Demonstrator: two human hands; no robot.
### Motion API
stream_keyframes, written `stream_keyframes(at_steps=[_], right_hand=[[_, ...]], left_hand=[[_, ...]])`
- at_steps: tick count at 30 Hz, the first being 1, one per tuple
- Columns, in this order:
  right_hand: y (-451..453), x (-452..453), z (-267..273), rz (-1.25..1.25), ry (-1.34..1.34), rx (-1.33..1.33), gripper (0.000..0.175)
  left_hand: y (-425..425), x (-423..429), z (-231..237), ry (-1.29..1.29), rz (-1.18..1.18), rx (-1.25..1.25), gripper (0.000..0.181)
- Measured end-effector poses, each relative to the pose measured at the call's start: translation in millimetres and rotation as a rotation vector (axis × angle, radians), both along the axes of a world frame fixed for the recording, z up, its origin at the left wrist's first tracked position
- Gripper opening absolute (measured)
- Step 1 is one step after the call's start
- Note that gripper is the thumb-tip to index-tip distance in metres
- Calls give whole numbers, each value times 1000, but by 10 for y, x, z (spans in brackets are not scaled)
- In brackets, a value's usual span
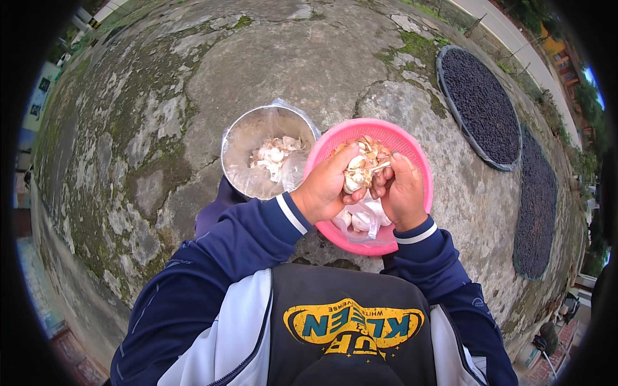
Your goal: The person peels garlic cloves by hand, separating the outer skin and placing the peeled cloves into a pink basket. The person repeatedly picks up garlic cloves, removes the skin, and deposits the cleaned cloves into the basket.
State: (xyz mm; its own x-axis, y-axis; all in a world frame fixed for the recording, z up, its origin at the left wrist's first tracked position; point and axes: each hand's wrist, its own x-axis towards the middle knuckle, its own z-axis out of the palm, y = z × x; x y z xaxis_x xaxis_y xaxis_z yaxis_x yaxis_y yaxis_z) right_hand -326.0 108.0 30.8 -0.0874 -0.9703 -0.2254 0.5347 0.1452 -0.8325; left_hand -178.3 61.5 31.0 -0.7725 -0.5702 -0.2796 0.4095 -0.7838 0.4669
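My left hand [328, 186] is closed round a partly opened garlic bulb [357, 176], over a pink plastic basket [416, 144]. The fingers of my right hand [401, 190] pinch the bulb's stem from the other side. Garlic cloves and loose reddish skins [372, 144] lie in the basket just beyond my fingers. Nearer to me, a clear plastic bag [364, 219] with whole white garlic bulbs rests in the basket, partly hidden by my hands. Left of the basket stands a round bucket [223, 149] lined with clear plastic, holding papery garlic skins [275, 154].
Cracked, mossy concrete ground [270, 62] surrounds the containers. At the right lie a large round tray of small dark fruits or beans [478, 101] and a long mat [535, 207] covered with similar dark pieces. My knee, in purple cloth, is beside the bucket.
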Motion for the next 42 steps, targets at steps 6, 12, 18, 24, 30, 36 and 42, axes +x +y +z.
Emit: stream_keyframes(at_steps=[6,12,18,24,30,36,42], right_hand=[[-23,-34,-12,17,-1,122,32],[-32,-13,-27,-36,53,163,32],[-10,-11,-43,-71,86,173,33],[20,-99,-32,-70,81,196,33],[37,-141,-23,-77,132,198,30],[52,-143,-18,-92,236,152,28],[30,-192,-31,-151,276,65,26]], left_hand=[[-15,58,58,-191,-68,62,33],[11,64,-14,-290,-96,-97,23],[47,-26,-95,-386,-33,-254,16],[42,-83,-129,-418,-82,-277,12],[29,-113,-143,-414,-107,-266,11],[50,-131,-33,-442,-58,-220,13],[4,-72,-86,-441,-15,-318,16]])
